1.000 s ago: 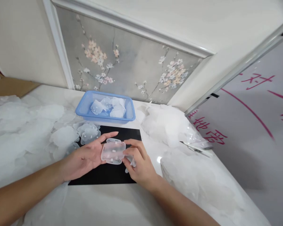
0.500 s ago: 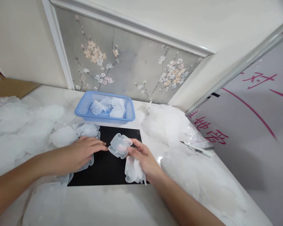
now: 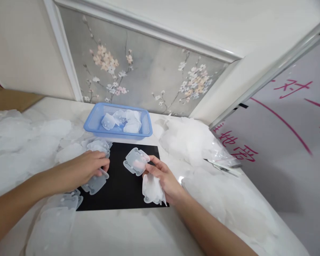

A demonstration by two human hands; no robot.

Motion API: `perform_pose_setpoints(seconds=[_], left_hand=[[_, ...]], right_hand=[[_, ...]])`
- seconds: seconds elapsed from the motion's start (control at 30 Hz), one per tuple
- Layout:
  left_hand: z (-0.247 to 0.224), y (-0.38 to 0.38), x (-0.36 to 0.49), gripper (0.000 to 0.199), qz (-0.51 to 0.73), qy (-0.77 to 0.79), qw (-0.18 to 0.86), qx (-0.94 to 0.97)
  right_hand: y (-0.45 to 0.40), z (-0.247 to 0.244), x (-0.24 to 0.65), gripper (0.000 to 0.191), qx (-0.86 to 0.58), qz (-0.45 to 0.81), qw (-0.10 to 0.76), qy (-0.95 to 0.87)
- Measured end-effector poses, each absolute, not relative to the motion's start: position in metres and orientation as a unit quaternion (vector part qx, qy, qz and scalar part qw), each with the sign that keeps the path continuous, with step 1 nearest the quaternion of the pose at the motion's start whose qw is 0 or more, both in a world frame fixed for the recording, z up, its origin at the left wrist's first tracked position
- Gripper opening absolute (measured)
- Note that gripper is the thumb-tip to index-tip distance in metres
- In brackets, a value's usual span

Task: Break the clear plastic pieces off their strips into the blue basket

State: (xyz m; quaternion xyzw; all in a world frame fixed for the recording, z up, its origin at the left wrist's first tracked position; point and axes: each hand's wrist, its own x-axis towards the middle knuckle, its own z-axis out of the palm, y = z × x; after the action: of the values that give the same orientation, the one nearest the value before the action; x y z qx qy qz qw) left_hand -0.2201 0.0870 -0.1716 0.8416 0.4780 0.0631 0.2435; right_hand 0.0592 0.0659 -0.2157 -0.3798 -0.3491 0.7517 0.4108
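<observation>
Over the black mat [image 3: 124,193], a clear piece [image 3: 133,160] was kept pinched by the fingers of the right hand [image 3: 167,181], a whitish bunch [image 3: 151,190] held below. At the mat's left edge, the fingers of the left hand [image 3: 89,164], previously outstretched, had been curled down to another piece [image 3: 95,184], engaging both hands; whether it was pinched could not be told.

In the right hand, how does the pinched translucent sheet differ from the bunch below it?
The pinched translucent sheet is spread flat; the bunch is several overlapping sheets. The sheet looks greyer and clearer, while the bunch looks whiter and cloudier. Both are held in the right hand and have notched edges.
</observation>
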Motion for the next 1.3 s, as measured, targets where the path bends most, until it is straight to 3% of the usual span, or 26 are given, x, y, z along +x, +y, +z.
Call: perform_pose_setpoints(seconds=[0.13, 0.3, 0.43, 0.6, 0.73, 0.83, 1.0, 1.1, 1.2, 1.3], left_hand=[[-0.164, 0.082, -0.203, 0.019, 0.132, 0.530, 0.366, 0.753], [-0.184, 0.078, -0.185, 0.039, 0.261, 0.550, 0.562, 0.560], [-0.193, 0.079, -0.180, 0.037, 0.322, 0.507, 0.658, 0.454], [-0.192, 0.080, -0.184, 0.026, 0.335, 0.463, 0.706, 0.418], [-0.194, 0.079, -0.186, 0.043, 0.324, 0.445, 0.716, 0.429], [-0.195, 0.079, -0.187, 0.050, 0.321, 0.443, 0.717, 0.433], [-0.196, 0.078, -0.190, 0.058, 0.317, 0.446, 0.716, 0.433], [-0.198, 0.078, -0.188, 0.060, 0.314, 0.433, 0.718, 0.446], [-0.196, 0.077, -0.183, 0.061, 0.304, 0.419, 0.714, 0.472], [-0.186, 0.077, -0.183, 0.062, 0.258, 0.422, 0.688, 0.531]], right_hand=[[0.066, -0.216, 0.058, 0.041, -0.388, 0.747, 0.414, -0.347], [0.067, -0.203, 0.055, 0.036, -0.394, 0.729, 0.440, -0.348], [0.093, -0.175, 0.047, 0.033, -0.419, 0.676, 0.473, -0.379], [0.174, -0.148, 0.013, 0.033, -0.427, 0.535, 0.502, -0.528], [0.231, -0.150, -0.015, 0.040, -0.493, 0.433, 0.416, -0.630], [0.240, -0.153, -0.018, 0.030, -0.502, 0.393, 0.402, -0.657], [0.183, -0.163, 0.011, 0.019, -0.488, 0.328, 0.436, -0.681], [0.127, -0.181, 0.027, 0.020, -0.438, 0.357, 0.408, -0.717], [0.081, -0.203, 0.034, 0.044, -0.388, 0.394, 0.374, -0.745], [0.058, -0.220, 0.035, 0.043, -0.380, 0.416, 0.399, -0.723]])
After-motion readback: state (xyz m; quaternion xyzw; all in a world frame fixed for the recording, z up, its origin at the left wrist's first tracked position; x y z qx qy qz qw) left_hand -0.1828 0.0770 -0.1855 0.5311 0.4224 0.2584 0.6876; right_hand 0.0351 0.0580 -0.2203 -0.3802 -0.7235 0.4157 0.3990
